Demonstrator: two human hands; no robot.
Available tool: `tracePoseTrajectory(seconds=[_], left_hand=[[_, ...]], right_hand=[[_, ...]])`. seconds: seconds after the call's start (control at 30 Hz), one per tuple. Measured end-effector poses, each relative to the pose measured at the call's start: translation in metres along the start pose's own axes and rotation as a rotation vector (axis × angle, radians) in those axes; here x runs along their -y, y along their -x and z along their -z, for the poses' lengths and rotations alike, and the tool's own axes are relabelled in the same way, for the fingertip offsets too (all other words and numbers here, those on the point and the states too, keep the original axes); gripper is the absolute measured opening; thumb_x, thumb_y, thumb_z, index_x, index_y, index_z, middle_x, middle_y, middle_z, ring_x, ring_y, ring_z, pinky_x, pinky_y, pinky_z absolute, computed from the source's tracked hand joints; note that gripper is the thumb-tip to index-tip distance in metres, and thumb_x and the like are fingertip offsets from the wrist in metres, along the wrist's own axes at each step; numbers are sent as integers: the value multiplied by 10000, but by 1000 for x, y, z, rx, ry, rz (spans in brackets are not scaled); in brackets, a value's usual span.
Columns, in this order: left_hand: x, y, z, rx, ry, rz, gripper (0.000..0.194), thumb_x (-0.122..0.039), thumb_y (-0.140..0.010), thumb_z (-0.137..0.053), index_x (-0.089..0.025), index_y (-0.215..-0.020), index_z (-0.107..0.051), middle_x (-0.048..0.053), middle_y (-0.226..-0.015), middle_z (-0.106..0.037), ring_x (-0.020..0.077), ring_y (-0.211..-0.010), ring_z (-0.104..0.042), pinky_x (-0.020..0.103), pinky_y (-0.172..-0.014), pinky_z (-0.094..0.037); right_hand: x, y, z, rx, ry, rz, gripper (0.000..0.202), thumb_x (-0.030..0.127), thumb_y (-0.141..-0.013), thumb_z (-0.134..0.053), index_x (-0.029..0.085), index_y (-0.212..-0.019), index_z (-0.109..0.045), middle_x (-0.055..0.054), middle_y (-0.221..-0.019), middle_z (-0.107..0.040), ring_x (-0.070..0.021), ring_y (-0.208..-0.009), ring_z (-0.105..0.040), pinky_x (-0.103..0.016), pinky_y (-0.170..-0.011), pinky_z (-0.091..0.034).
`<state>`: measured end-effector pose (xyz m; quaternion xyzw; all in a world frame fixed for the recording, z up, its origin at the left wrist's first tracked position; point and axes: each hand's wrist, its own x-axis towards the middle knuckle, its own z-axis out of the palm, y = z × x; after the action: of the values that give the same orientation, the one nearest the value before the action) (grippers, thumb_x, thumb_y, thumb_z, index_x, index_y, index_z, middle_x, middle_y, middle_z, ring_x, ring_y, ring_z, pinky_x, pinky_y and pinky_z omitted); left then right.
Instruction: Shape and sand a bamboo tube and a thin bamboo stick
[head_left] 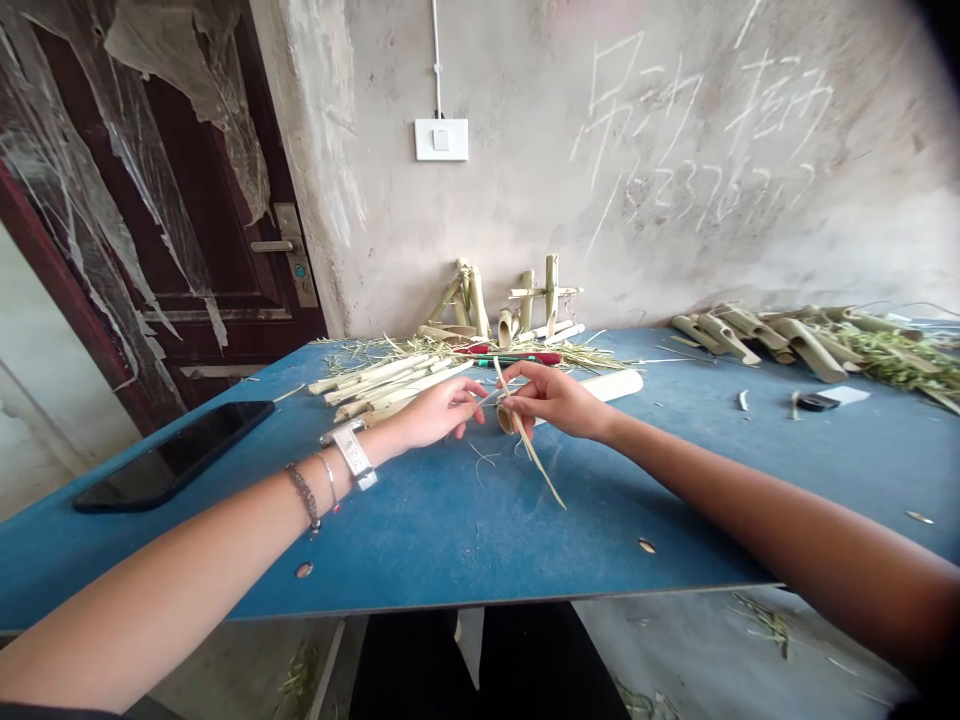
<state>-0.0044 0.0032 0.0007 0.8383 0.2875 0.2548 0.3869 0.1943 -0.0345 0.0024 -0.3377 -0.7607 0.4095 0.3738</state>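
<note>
Beyond the table's (450, 540) near edge, our right hand (556, 400) pinches a strip (545, 473), likely light and bendy, best gripped mid-length; our left hand (441, 408) half-curls, its hold unclear.

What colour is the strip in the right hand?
The strip is pale straw-yellow; the head view shows it.

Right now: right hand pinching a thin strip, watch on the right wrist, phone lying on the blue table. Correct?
Not quite: the head view shows the watch on the left wrist, not the right. The rest holds: right hand pinching a thin strip, phone lying on the blue table.
</note>
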Motion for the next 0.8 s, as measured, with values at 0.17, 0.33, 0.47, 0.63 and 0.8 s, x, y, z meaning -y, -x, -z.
tracePoseTrajectory(seconds=[0.17, 0.33, 0.47, 0.63, 0.8], left_hand=[[-3, 2, -6, 103, 88, 14, 169, -231, -838, -489, -124, -966, -519, 58, -841, -649, 78, -546, -551, 252, -606, -441], [-7, 4, -14, 107, 97, 11, 158, -269, -819, -533, -122, -853, -581, 43, -760, -654, 79, -527, -522, 235, -553, -432], [-14, 5, -21, 60, 101, 7, 114, -202, -826, -508, -126, -842, -590, 4, -668, -603, 68, -508, -474, 207, -502, -390], [-13, 3, -25, 5, 108, -67, 83, -184, -814, -523, -124, -815, -580, 12, -744, -602, 94, -648, -523, 222, -608, -417], [-5, 1, -28, -27, 79, -154, 146, -251, -808, -546, -121, -852, -596, 43, -842, -631, 142, -774, -564, 271, -716, -434]], right_hand=[[6, 0, -5, -224, 260, 202, 194, 360, -753, -594, 190, -715, -510, 13, -658, -550, -87, -553, -487, -239, -502, -401], [11, 0, -7, -344, 549, 377, 185, 314, -767, -589, 189, -641, -534, -10, -760, -520, -113, -688, -467, -256, -592, -388], [10, 1, -10, -349, 582, 363, 200, 290, -790, -553, 190, -624, -504, 0, -704, -518, -109, -653, -468, -259, -597, -388], [14, 4, -18, -425, 613, 364, 204, 247, -796, -527, 194, -609, -466, 13, -632, -508, -102, -595, -462, -249, -563, -378], [16, 6, -22, -421, 668, 376, 184, 221, -802, -503, 197, -624, -461, 9, -644, -507, -106, -604, -466, -249, -568, -380]])
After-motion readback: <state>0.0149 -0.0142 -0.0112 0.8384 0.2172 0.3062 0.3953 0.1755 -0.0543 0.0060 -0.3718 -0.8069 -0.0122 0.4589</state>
